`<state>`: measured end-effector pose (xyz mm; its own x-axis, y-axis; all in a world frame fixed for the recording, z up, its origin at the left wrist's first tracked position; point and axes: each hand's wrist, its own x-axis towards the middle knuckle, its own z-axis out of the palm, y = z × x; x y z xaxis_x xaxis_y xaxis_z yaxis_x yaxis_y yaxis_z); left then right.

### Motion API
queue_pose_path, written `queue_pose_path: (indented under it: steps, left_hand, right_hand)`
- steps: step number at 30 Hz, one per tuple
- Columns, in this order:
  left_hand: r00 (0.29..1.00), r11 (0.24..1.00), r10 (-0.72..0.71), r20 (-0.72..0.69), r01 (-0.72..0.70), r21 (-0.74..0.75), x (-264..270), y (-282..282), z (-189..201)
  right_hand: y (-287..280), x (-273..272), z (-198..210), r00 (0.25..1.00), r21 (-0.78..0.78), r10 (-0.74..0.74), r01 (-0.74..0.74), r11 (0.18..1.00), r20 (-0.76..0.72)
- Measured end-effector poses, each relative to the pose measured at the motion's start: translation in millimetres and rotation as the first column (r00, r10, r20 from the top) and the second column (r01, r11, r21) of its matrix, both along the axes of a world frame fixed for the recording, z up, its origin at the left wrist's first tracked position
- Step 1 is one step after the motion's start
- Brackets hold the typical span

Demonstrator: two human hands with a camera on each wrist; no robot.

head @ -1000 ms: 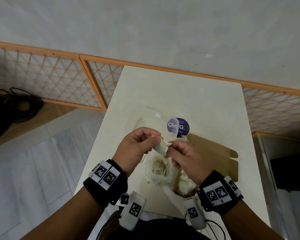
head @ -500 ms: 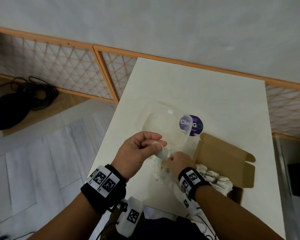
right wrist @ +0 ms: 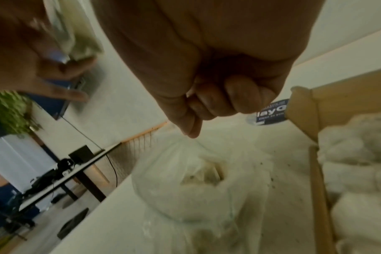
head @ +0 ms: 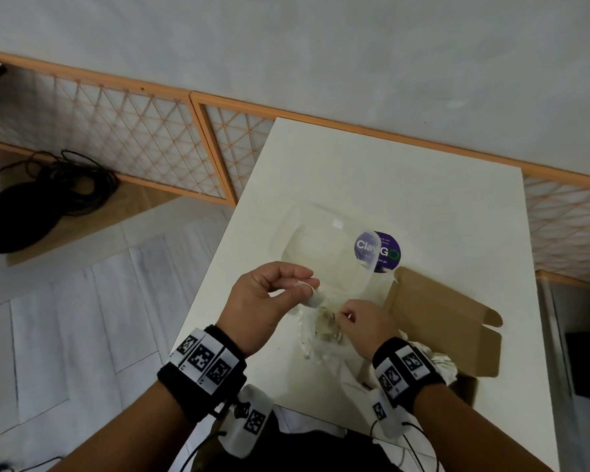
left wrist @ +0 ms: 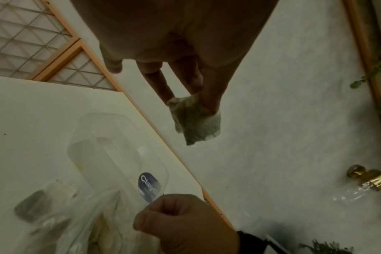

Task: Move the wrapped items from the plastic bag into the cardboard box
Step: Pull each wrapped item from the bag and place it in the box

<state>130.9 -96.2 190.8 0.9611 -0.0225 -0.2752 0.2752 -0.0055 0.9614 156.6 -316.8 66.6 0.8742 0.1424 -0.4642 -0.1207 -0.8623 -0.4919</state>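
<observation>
Head view: left hand (head: 268,303) pinches a wrapped item (head: 312,299) (raised), right hand (head: 363,323) pinches the plastic bag (head: 315,338).

Head view evenly lit; wrist views dim, blurred, edges warped.

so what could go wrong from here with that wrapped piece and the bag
1. The left hand pinches the wrapped item by one end only, above the table; it could slip before reaching the cardboard box.
2. The right hand pinches the thin plastic bag at its top; a pull might tear it or spill the remaining items.
3. The box already holds wrapped bundles, so space looks tight.
</observation>
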Motion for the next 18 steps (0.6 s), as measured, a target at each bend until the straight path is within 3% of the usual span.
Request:
queue_pose_path:
  steps: [9,13,18]
  left_hand:
    - [1.0,0.997,0.012,-0.027,-0.014,-0.082,0.4,-3.0,-11.1]
    - [0.999,0.997,0.0,-0.032,-0.003,-0.073,-2.9,-2.1,-14.8]
    - [0.999,0.997,-0.027,-0.043,0.024,-0.076,-10.3,-1.0,-15.7]
  right_hand:
    - [-23.5,-2.0,20.7,0.983,0.152,-0.035,0.008,0.988,0.179]
    - [-9.3,-1.6,9.0,0.961,-0.058,0.223,-0.217,0.975,0.16]
    - [16.2,10.0,-14.2,0.875,-0.373,0.484,-0.451,0.811,-0.005]
